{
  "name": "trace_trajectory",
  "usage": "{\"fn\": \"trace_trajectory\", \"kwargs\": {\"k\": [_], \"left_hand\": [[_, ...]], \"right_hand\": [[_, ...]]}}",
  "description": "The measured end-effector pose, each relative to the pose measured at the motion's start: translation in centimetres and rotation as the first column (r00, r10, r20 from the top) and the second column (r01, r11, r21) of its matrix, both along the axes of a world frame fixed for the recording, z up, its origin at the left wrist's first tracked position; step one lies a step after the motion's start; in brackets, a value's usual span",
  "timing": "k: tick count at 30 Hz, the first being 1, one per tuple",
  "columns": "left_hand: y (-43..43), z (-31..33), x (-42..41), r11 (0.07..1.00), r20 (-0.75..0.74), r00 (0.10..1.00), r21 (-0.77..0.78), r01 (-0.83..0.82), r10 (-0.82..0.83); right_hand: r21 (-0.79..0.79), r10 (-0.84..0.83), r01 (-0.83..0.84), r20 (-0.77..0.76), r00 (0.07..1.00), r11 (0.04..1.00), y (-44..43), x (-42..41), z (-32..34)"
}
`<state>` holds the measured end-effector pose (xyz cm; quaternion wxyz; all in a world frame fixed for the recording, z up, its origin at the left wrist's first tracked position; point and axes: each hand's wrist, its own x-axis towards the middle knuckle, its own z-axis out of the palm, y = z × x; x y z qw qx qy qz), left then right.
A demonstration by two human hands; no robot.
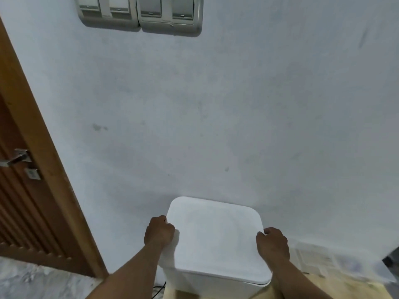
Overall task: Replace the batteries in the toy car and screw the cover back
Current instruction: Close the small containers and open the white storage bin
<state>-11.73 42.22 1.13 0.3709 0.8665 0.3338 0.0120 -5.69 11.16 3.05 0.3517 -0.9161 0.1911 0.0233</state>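
A white plastic box with a rounded square lid (216, 238) stands against the wall, low in the view. My left hand (159, 231) grips the lid's left edge with curled fingers. My right hand (272, 242) grips the lid's right edge the same way. No toy car, batteries, cover or screwdriver show in this view.
A pale wall (216, 104) fills most of the view, with light switches (140, 11) at the top. A brown wooden door (23, 212) with a metal handle (15, 159) is at the left. A light wooden surface (345, 290) with white paper lies at the lower right.
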Motion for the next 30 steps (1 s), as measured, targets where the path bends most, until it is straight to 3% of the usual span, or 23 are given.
{"fn": "trace_trajectory", "kwargs": {"k": [9, 12, 18, 20, 24, 30], "left_hand": [[-0.7, -1.7, -0.6, 1.0, 0.019, 0.999, 0.012, 0.026, -0.026], [-0.9, -1.8, -0.2, 0.999, 0.04, 0.999, -0.051, 0.019, -0.017], [-0.3, 0.2, 0.7, 0.996, -0.102, 0.993, -0.067, 0.055, -0.061], [-0.6, 0.5, 0.6, 0.995, -0.115, 0.988, -0.04, 0.095, -0.099], [-1.0, 1.5, 1.5, 0.922, -0.202, 0.924, 0.15, 0.357, -0.325], [-0.5, 0.8, 2.5, 0.864, -0.3, 0.862, 0.177, 0.472, -0.409]], "right_hand": [[0.01, -0.002, 0.003, -0.067, 0.998, 1.0, 0.2, 0.8, -0.5], [0.009, -0.013, 0.014, -0.11, 0.994, 1.0, 0.1, 1.0, -0.4], [-0.013, 0.025, -0.027, -0.097, 0.995, 1.0, 0.2, 0.8, -0.4], [-0.089, 0.106, -0.112, -0.067, 0.992, 0.99, 0.3, 0.7, -0.2], [-0.223, 0.297, -0.314, -0.105, 0.949, 0.923, 0.3, 1.2, 0.6], [-0.293, 0.343, -0.368, -0.133, 0.93, 0.883, 0.2, 2.0, 0.1]]}}
